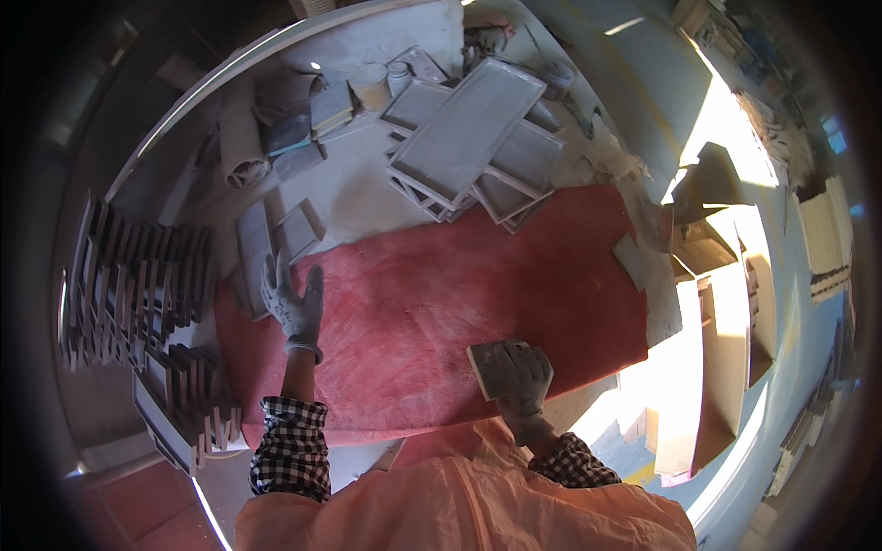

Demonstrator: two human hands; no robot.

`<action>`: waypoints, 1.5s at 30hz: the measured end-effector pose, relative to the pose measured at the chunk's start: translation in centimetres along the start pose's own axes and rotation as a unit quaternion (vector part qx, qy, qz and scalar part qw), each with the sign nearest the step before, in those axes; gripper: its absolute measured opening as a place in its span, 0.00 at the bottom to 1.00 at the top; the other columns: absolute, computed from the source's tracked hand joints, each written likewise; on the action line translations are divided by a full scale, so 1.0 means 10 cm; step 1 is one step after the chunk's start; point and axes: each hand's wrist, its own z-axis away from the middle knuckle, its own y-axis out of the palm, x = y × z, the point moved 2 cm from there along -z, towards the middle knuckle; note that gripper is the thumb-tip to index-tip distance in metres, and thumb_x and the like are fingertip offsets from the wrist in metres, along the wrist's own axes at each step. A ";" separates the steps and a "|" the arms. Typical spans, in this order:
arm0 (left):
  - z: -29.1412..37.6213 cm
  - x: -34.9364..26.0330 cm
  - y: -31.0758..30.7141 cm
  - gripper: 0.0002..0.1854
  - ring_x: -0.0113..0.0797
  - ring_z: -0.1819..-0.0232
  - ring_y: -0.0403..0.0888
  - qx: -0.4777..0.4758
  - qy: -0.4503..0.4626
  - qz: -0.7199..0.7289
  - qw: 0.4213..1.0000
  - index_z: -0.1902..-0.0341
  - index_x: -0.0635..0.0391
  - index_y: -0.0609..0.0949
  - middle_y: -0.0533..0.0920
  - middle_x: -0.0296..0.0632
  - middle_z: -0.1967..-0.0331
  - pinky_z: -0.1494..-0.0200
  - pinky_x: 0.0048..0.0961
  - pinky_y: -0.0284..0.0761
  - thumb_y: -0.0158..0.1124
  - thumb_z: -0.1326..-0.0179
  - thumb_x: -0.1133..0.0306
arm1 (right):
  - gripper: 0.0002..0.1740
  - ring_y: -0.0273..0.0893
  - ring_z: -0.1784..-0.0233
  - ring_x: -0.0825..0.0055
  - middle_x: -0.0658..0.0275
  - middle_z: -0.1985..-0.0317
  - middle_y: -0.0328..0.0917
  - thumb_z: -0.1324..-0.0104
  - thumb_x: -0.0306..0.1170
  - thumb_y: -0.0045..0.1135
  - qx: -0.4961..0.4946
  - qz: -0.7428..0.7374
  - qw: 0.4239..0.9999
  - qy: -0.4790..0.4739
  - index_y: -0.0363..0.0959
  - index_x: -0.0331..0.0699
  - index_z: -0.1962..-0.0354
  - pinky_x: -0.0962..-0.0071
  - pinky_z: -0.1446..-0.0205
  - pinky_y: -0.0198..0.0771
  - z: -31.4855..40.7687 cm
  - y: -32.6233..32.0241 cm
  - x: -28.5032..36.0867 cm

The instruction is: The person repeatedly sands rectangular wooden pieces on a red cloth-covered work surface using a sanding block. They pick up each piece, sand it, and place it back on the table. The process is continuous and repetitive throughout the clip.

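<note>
My left hand (291,299), in a grey work glove, reaches over the left end of a red cloth (406,303) with its fingers spread. Its fingertips overlap the edge of a grey shallow tray (255,231); whether they touch it I cannot tell. A smaller grey tray-like piece (298,231) leans just beyond the fingers. Held in my gloved right hand (527,379) is a flat rectangular block (488,372), apparently a sanding block, above the cloth's front edge. Farther back, several grey rectangular trays (472,131) are stacked crosswise, partly over the cloth.
Rows of grey trays (138,282) stand on edge at the left. A rolled sheet (241,138), a tub (370,84) and a jar (398,76) occupy the table's back. Cardboard boxes (723,344) stand at the right in bright light. Another gloved hand (490,40) shows at the far side.
</note>
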 end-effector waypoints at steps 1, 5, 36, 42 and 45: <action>0.10 0.19 0.02 0.50 0.66 0.21 0.56 -0.015 -0.020 -0.048 0.999 0.21 0.53 0.67 0.61 0.66 0.22 0.22 0.57 0.56 0.76 0.42 0.43 | 0.27 0.72 0.33 0.51 0.52 0.38 0.77 0.42 0.36 0.61 0.013 0.027 1.000 -0.008 0.78 0.42 0.43 0.44 0.25 0.64 -0.05 0.00 -0.02; 0.28 0.69 -0.04 0.62 0.67 0.17 0.47 0.049 -0.225 -0.146 0.962 0.19 0.50 0.62 0.55 0.65 0.19 0.21 0.60 0.50 0.73 0.51 0.28 | 0.28 0.71 0.31 0.49 0.52 0.37 0.76 0.42 0.33 0.58 0.030 0.055 0.996 -0.062 0.77 0.40 0.42 0.42 0.24 0.63 -0.16 0.11 -0.04; 1.99 1.27 -0.89 0.66 0.55 0.19 0.57 0.179 0.023 -0.055 0.982 0.18 0.57 0.58 0.61 0.55 0.20 0.20 0.51 0.53 0.84 0.57 0.45 | 0.31 0.73 0.33 0.50 0.54 0.36 0.76 0.37 0.33 0.59 -0.004 -0.036 0.969 -0.245 0.74 0.41 0.35 0.46 0.30 0.69 -0.63 0.33 0.89; 2.16 1.46 -0.79 0.74 0.59 0.17 0.50 0.199 0.020 0.046 0.979 0.16 0.61 0.51 0.56 0.57 0.18 0.18 0.51 0.48 0.85 0.63 0.44 | 0.33 0.66 0.24 0.51 0.52 0.31 0.73 0.39 0.32 0.61 0.103 -0.004 0.979 -0.175 0.73 0.37 0.35 0.49 0.17 0.50 -0.72 1.33 2.28; 2.17 1.51 -0.72 0.71 0.61 0.19 0.54 0.158 0.014 0.090 0.983 0.17 0.61 0.53 0.61 0.56 0.20 0.19 0.52 0.51 0.84 0.60 0.46 | 0.32 0.66 0.23 0.56 0.53 0.31 0.74 0.40 0.31 0.62 0.133 -0.075 0.965 -0.214 0.75 0.36 0.37 0.52 0.16 0.52 -0.18 1.75 2.86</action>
